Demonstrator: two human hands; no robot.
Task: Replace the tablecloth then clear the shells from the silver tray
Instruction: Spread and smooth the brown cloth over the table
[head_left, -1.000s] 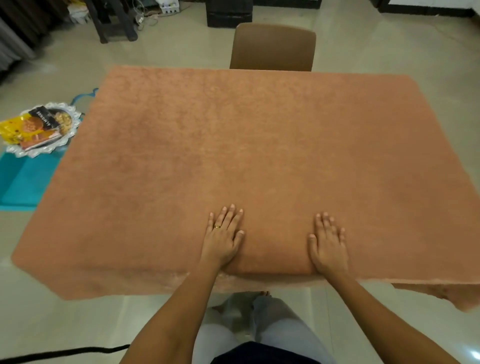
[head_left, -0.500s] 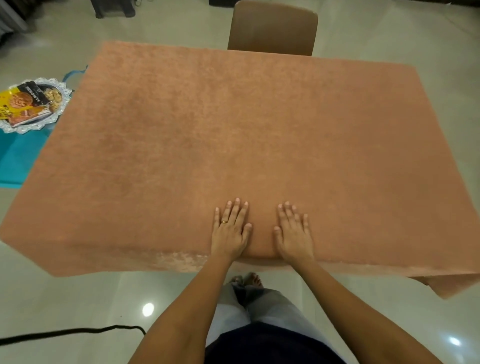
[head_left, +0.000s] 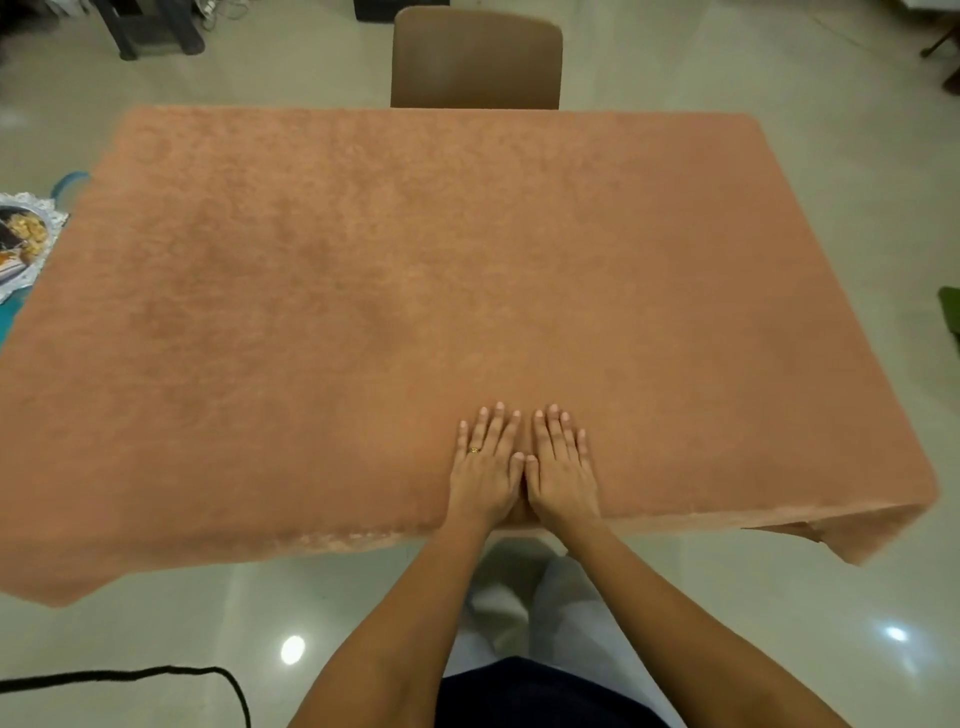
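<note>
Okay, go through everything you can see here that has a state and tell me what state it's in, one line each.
Tablecloth: spread flat over the table, edges hanging over the sides.
Left hand: open, palm down on the cloth near the front edge.
Right hand: open, palm down, thumb touching the left thumb.
Silver tray: off the table at far left, mostly cut off, holding packets and what look like shells.
Chair: upright at the far side.

Tablecloth covers table; hands flat
</note>
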